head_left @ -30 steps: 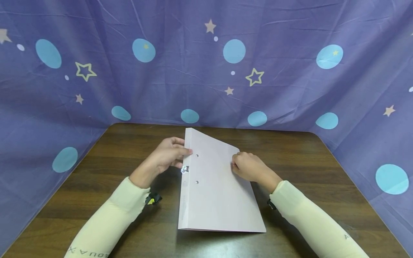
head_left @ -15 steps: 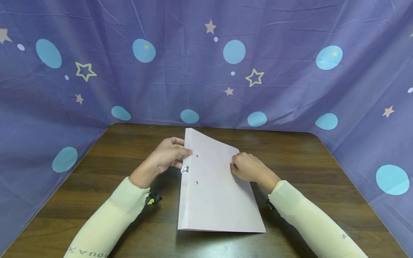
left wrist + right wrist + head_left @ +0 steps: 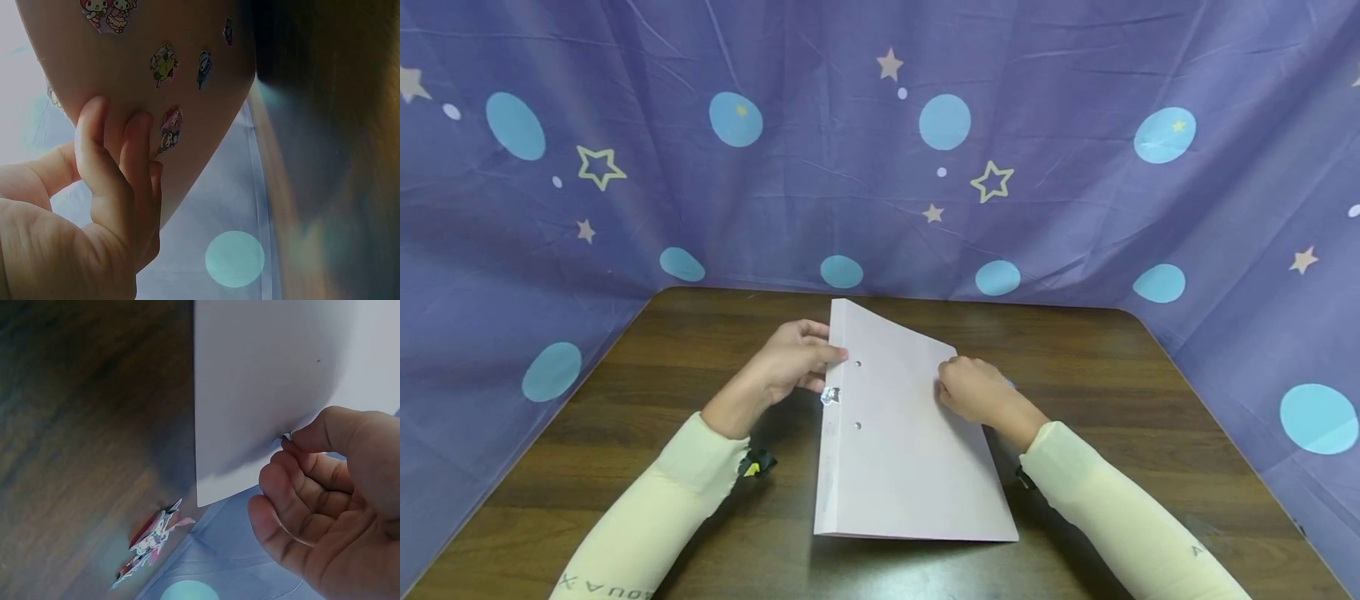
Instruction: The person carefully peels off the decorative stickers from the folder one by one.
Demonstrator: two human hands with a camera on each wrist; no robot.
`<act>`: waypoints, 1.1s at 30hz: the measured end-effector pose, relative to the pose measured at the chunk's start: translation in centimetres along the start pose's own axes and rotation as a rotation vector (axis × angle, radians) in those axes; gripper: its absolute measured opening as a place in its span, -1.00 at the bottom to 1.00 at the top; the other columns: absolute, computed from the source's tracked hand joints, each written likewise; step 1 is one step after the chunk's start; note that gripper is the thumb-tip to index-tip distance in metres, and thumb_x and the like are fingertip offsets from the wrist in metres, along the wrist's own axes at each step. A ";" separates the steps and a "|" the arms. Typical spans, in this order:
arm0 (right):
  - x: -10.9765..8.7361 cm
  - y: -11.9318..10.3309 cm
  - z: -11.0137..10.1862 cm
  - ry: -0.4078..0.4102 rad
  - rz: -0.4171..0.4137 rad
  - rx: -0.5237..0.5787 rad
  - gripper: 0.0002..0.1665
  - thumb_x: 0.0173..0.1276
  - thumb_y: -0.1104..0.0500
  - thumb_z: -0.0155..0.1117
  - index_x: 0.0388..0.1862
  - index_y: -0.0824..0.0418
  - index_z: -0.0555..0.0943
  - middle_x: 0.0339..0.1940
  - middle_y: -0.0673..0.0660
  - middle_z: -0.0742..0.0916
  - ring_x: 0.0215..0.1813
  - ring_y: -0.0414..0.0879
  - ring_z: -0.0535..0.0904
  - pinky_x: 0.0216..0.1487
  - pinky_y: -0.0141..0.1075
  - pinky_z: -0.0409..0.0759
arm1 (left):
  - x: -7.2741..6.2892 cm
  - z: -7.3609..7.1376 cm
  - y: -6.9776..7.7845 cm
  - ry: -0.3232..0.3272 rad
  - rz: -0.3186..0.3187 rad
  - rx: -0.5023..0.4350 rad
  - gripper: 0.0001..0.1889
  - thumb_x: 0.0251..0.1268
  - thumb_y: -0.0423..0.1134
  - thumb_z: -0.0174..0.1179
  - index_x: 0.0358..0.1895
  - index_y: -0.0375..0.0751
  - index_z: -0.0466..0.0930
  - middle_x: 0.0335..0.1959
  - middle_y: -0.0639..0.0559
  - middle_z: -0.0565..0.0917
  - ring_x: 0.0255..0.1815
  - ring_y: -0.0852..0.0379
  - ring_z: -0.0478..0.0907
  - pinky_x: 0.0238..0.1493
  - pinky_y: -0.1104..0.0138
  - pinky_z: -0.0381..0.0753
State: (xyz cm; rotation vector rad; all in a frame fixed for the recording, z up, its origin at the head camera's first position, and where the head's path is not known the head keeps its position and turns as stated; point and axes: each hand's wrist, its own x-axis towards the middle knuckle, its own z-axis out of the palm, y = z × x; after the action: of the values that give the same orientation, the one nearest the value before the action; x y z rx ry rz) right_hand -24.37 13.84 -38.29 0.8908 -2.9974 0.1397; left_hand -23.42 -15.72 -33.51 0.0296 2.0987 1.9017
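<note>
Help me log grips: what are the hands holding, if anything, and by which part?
The left hand holds the white folder by its spine. The right hand seems to pinch a tiny thing; what, and by which part, cannot be told.

Your head view is bright, the light-blue dots of the purple fabric curtain stretched toward the edges, with glare on the near side of the dark brown wooden bench. Your left wrist view washes out at upper left and hazes at right; your dimmer right one shows soft shadow beside your bare fingers on the flat white folder.
</note>
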 end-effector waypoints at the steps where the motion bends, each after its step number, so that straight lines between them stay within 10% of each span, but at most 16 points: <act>1: 0.0 0.2 0.0 0.005 -0.005 0.009 -0.76 0.42 0.29 0.20 -0.49 0.21 0.52 -0.57 0.05 0.51 -0.54 -0.13 0.38 -0.57 -0.29 0.46 | 0.0 0.0 0.0 0.000 -0.001 0.001 -0.39 0.28 -0.43 0.32 0.31 -0.48 0.24 -0.26 -0.07 0.65 -0.41 0.16 0.63 -0.63 0.46 0.63; 33: -0.3 4.4 0.9 0.101 -0.016 0.419 -0.88 0.40 0.32 0.20 -0.37 0.22 0.60 -0.49 -0.02 0.60 -0.48 -0.22 0.43 -0.48 -0.40 0.44 | 0.1 0.0 -0.1 -0.004 -0.002 -0.009 -0.39 0.29 -0.44 0.31 0.32 -0.50 0.21 -0.26 -0.08 0.66 -0.41 0.15 0.65 -0.64 0.45 0.63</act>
State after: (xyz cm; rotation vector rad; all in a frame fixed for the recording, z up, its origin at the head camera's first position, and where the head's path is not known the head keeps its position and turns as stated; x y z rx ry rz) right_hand -26.52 17.59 -39.55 0.8974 -2.9110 0.8091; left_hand -23.49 -15.71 -33.58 0.0295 2.0866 1.9083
